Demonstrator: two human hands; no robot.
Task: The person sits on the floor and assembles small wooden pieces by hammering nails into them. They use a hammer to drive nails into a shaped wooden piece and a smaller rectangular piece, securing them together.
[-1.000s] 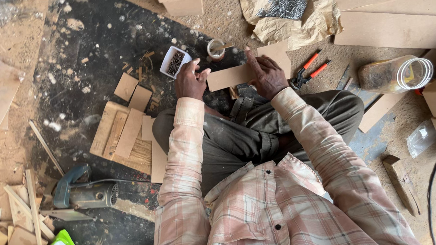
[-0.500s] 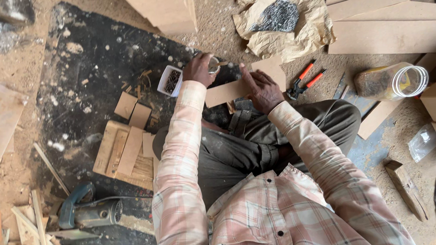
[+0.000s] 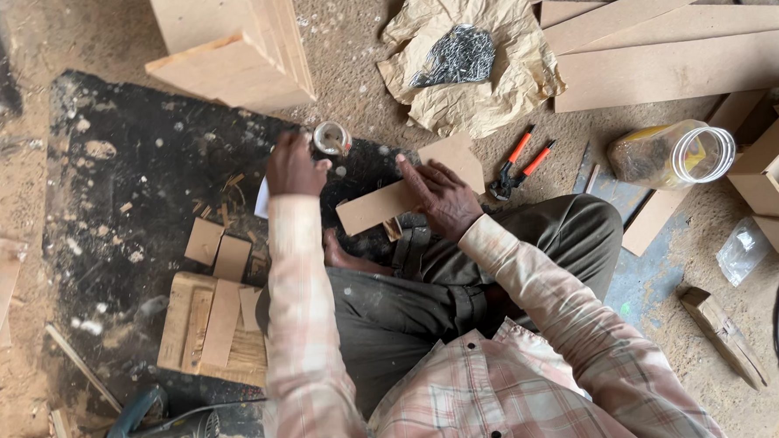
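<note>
I sit on the ground above a black mat (image 3: 134,195). My right hand (image 3: 441,195) presses down on a flat brown board piece (image 3: 380,204) lying across my knee. My left hand (image 3: 293,166) reaches forward to a small round tin (image 3: 332,139) on the mat, fingers touching or just beside it; I cannot tell if they grip it. A white card (image 3: 261,200) lies partly hidden under my left wrist.
Red-handled pliers (image 3: 517,163) lie right of the board. Crumpled brown paper (image 3: 470,62) holds a heap of nails. A clear plastic jar (image 3: 676,154) lies on its side. Board offcuts (image 3: 214,319), long boards (image 3: 680,57), a wooden box (image 3: 233,51), a power tool (image 3: 162,435).
My left hand has left the board and stretched forward to the small tin. My right hand stays on the board. The view has shifted closer and slightly left.
</note>
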